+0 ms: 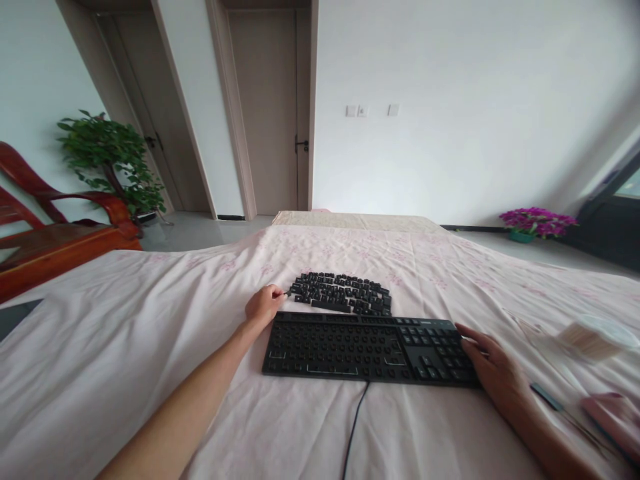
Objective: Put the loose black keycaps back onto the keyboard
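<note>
Pale pink, flower-patterned cloth (165, 333) covers the wide surface, falling in soft wrinkles toward the left. The left hand (263, 305) has its thumb and fingertips pinched together on a small dark piece (287, 293), at the left edge of a cluster of loose black keycaps (333, 293). The right hand (493, 367) reaches to the right end of the black keyboard (340, 347), its fingers along the edge; whether it grips or only rests there cannot be told. The keyboard lies flat between the forearms, just on the near side of the keycaps. Its main section is bare of caps, while the number pad still carries them, and a thin black cable (355, 427) runs from its near edge. Beyond the right hand lie a thin, dark-handled tool (547, 397), a blurred pinkish object (617, 413) and a clear container of thin sticks (595, 339). Farther out stand a reddish wooden chair (75, 237) and leafy plant (105, 150) on the left, two closed doors (265, 107), and purple flowers (537, 219) by the white wall (450, 153).
</note>
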A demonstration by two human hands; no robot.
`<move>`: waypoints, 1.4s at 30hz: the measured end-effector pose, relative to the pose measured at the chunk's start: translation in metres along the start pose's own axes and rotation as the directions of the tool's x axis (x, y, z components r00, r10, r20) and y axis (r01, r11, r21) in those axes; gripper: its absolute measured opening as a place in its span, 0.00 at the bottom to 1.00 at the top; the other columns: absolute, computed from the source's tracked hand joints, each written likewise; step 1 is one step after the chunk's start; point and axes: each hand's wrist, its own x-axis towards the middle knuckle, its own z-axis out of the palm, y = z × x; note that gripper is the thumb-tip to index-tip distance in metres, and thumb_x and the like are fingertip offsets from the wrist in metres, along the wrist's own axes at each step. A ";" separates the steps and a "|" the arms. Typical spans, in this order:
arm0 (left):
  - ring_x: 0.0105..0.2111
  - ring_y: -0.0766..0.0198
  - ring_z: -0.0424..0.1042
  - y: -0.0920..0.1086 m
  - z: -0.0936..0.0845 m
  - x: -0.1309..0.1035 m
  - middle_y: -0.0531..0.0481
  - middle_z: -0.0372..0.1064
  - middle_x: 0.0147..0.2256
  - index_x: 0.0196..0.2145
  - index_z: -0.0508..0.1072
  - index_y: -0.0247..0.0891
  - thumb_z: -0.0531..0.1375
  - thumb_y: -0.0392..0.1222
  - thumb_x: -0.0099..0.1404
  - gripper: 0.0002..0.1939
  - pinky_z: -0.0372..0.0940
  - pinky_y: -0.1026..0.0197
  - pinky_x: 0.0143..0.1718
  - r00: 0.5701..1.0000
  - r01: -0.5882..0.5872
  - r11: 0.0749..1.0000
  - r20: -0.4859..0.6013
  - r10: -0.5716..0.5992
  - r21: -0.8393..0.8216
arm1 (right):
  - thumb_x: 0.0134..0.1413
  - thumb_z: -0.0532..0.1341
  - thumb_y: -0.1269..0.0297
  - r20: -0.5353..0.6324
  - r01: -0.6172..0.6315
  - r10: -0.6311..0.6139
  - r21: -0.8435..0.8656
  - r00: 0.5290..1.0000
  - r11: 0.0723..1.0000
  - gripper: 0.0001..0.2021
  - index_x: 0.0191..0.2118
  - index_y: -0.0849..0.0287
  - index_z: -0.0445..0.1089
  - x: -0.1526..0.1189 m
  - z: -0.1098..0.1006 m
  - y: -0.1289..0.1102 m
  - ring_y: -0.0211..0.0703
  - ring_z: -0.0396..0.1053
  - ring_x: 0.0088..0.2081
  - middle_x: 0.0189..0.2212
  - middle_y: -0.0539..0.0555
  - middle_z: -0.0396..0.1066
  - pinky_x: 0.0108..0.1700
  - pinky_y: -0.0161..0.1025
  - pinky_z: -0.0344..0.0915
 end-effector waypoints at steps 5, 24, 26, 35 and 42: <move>0.31 0.62 0.71 -0.004 -0.021 -0.011 0.50 0.73 0.28 0.32 0.71 0.37 0.57 0.49 0.56 0.13 0.60 0.63 0.30 0.997 -0.014 0.975 0.075 0.032 -0.220 | 0.58 0.49 0.49 -0.041 0.038 -0.040 -0.055 0.998 0.998 0.24 0.53 0.54 0.70 -0.001 -0.008 -0.010 0.52 0.68 0.48 0.48 0.57 0.70 0.50 0.46 0.65; 0.24 0.71 0.66 0.008 -0.059 -0.120 0.52 0.71 0.27 0.31 0.68 0.35 0.66 0.44 0.52 0.14 0.57 0.67 0.25 0.880 0.316 0.706 0.474 0.032 -0.633 | 0.59 0.59 0.64 0.135 0.634 -0.769 0.487 0.625 0.601 0.12 0.47 0.49 0.74 -0.060 0.072 -0.282 0.41 0.70 0.43 0.42 0.53 0.72 0.46 0.37 0.69; 0.24 0.71 0.66 0.008 -0.060 -0.122 0.53 0.70 0.26 0.32 0.69 0.34 0.67 0.44 0.51 0.14 0.57 0.67 0.25 0.871 0.306 0.711 0.487 0.059 -0.633 | 0.58 0.60 0.65 0.131 0.658 -0.787 0.476 0.603 0.583 0.12 0.47 0.49 0.74 -0.065 0.084 -0.291 0.41 0.69 0.43 0.42 0.53 0.72 0.46 0.38 0.68; 0.25 0.68 0.68 0.008 -0.064 -0.122 0.51 0.71 0.26 0.33 0.69 0.35 0.68 0.46 0.49 0.17 0.58 0.66 0.25 0.857 0.262 0.749 0.504 0.109 -0.608 | 0.56 0.61 0.70 0.229 0.583 -0.750 0.504 0.621 0.637 0.12 0.44 0.52 0.75 -0.074 0.099 -0.300 0.41 0.70 0.40 0.38 0.52 0.74 0.44 0.36 0.67; 0.25 0.68 0.67 0.005 -0.062 -0.121 0.53 0.69 0.24 0.32 0.69 0.35 0.68 0.44 0.49 0.16 0.57 0.66 0.25 0.866 0.236 0.784 0.490 0.099 -0.574 | 0.53 0.62 0.69 0.307 0.465 -0.684 0.546 0.662 0.697 0.11 0.42 0.52 0.77 -0.075 0.101 -0.304 0.42 0.72 0.38 0.36 0.52 0.75 0.42 0.36 0.67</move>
